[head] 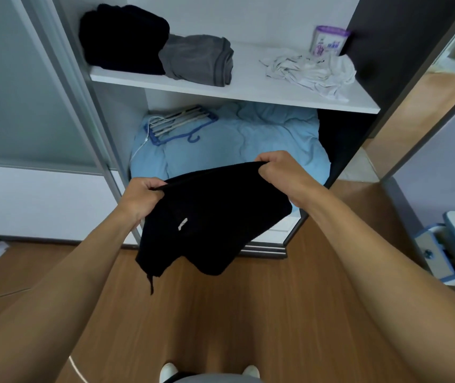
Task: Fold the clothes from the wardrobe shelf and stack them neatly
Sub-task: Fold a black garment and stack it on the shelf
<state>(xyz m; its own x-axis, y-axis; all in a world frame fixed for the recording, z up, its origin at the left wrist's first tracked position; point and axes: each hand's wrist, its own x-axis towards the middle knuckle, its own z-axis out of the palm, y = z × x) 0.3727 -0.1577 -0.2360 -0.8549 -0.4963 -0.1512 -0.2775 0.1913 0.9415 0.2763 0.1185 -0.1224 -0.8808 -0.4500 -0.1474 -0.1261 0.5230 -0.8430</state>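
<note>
Head view: both hands hold a black garment (209,214) up in front of the open wardrobe, above the wood floor (221,313). Left hand (140,199) has its grip closed on the garment's upper left edge; right hand (281,172) has its grip closed on the upper right edge, so the cloth hangs between them with a small white tag showing. On the shelf (248,89), a folded black pile (124,37) sits at the left end, touching a folded grey piece (198,59); a crumpled white garment (312,70) lies near the right end. Below lies a blue quilt (248,134).
</note>
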